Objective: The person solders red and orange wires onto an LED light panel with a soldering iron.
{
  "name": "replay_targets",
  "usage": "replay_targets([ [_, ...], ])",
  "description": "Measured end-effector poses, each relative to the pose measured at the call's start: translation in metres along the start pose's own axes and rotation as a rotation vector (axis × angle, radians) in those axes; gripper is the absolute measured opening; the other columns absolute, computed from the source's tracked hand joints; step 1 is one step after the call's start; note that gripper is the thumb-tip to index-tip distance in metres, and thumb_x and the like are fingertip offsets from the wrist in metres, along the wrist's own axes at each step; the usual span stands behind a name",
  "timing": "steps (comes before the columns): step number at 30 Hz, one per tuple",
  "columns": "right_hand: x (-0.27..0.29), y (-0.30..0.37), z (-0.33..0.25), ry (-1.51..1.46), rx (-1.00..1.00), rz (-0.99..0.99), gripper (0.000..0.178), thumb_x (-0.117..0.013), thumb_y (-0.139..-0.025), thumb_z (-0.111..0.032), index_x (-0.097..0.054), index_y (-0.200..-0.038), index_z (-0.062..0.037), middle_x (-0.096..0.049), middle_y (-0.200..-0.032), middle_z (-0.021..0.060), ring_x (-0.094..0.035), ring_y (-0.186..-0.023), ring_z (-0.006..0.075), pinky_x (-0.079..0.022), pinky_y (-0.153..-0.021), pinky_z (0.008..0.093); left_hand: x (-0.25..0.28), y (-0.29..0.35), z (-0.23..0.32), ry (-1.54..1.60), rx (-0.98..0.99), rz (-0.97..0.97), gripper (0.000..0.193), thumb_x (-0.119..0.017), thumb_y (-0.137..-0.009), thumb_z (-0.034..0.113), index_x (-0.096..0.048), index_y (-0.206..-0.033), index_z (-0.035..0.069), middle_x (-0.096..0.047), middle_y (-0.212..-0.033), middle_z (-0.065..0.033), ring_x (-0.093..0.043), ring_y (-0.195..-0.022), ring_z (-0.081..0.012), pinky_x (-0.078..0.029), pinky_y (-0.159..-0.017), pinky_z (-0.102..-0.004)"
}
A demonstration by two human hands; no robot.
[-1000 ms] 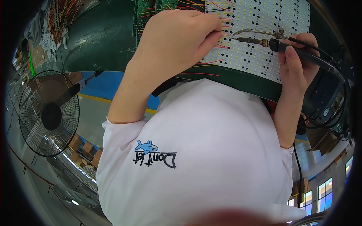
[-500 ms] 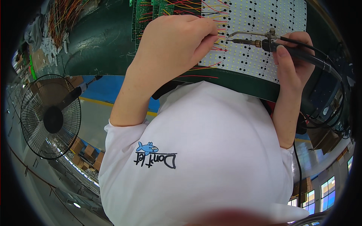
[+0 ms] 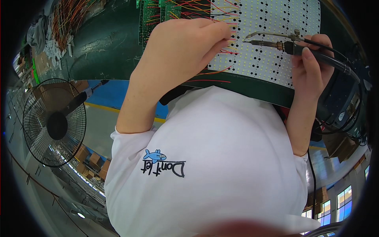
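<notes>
A white circuit board (image 3: 272,65), dotted with small yellowish LEDs and black holes, lies on the green bench top. Over its left edge my left hand (image 3: 193,49) is closed in a pinch on a thin wire; the back of the hand hides most of the grip. Red and yellow wires (image 3: 229,52) end along that edge beside my fingertips. In my right hand (image 3: 316,67) is a soldering iron (image 3: 292,47) with a thin curved metal solder-feed tube (image 3: 268,34) clamped above it. Its tip hovers over the board, a little right of my left fingertips, apparently touching nothing.
Green circuit boards (image 3: 160,17) with wires stand at the back left of the bench (image 3: 106,47). Farther left hangs a bundle of orange and red wires (image 3: 65,23). A black fan (image 3: 55,122) is at the left; black cables (image 3: 351,122) loop at the right.
The soldering iron and my right hand have shifted slightly right, drawing the tip away from the wire ends. My left hand, still pinching, has moved a touch right and down.
</notes>
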State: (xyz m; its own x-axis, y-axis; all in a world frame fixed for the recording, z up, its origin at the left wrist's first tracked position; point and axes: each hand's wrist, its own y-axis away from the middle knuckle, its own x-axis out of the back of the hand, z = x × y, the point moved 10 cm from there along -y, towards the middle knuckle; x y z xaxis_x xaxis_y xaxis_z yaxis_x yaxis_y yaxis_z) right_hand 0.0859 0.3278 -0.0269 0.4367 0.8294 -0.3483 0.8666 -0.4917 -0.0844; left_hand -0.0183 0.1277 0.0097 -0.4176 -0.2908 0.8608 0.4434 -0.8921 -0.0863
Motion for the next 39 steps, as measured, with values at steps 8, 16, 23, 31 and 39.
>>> replay_targets([
  [8,0.006,0.000,-0.001,0.010,-0.027,0.073,0.029,-0.068,-0.088,0.002,-0.057,-0.115,0.0031,-0.066,-0.087,0.0089,-0.059,-0.065,0.0104,-0.043,-0.052,0.0218,-0.003,0.005,0.012,-0.010,-0.086,-0.059,0.018,-0.075,-0.085,0.015,-0.067,-0.100,0.011,-0.062,-0.083,-0.0065,-0.064,-0.072,-0.0288,-0.050,-0.061,-0.0391],
  [16,0.009,0.000,0.001,-0.053,-0.025,0.033,0.030,-0.068,-0.089,0.001,-0.058,-0.117,0.0020,-0.068,-0.092,0.0088,-0.066,-0.076,0.0096,-0.054,-0.059,0.0181,-0.001,0.007,0.010,0.012,-0.102,-0.044,0.015,-0.076,-0.084,0.013,-0.067,-0.094,0.008,-0.060,-0.083,-0.0075,-0.063,-0.072,-0.0286,-0.050,-0.060,-0.0394],
  [23,0.013,0.001,0.003,-0.076,-0.040,0.069,0.033,-0.068,-0.088,0.001,-0.059,-0.119,0.0019,-0.069,-0.094,0.0089,-0.068,-0.078,0.0106,-0.056,-0.062,0.0192,0.002,0.004,0.009,0.018,-0.038,0.043,0.012,-0.075,-0.086,0.012,-0.067,-0.093,0.009,-0.062,-0.085,-0.0058,-0.064,-0.071,-0.0277,-0.050,-0.059,-0.0376],
  [31,0.015,0.000,0.003,-0.027,-0.040,0.111,0.033,-0.070,-0.088,-0.001,-0.059,-0.118,0.0026,-0.068,-0.092,0.0086,-0.065,-0.075,0.0100,-0.051,-0.058,0.0190,-0.005,0.004,0.011,-0.115,-0.094,0.010,0.010,-0.074,-0.086,0.014,-0.067,-0.094,0.013,-0.063,-0.086,-0.0035,-0.065,-0.074,-0.0263,-0.051,-0.062,-0.0374],
  [39,-0.002,0.003,0.001,-0.040,-0.001,-0.109,0.032,-0.072,-0.087,-0.001,-0.058,-0.116,0.0026,-0.066,-0.089,0.0091,-0.061,-0.072,0.0100,-0.046,-0.057,0.0197,-0.001,0.004,0.013,-0.011,-0.099,0.030,0.010,-0.072,-0.086,0.012,-0.066,-0.093,0.011,-0.062,-0.084,-0.0044,-0.063,-0.073,-0.0274,-0.050,-0.061,-0.0376],
])
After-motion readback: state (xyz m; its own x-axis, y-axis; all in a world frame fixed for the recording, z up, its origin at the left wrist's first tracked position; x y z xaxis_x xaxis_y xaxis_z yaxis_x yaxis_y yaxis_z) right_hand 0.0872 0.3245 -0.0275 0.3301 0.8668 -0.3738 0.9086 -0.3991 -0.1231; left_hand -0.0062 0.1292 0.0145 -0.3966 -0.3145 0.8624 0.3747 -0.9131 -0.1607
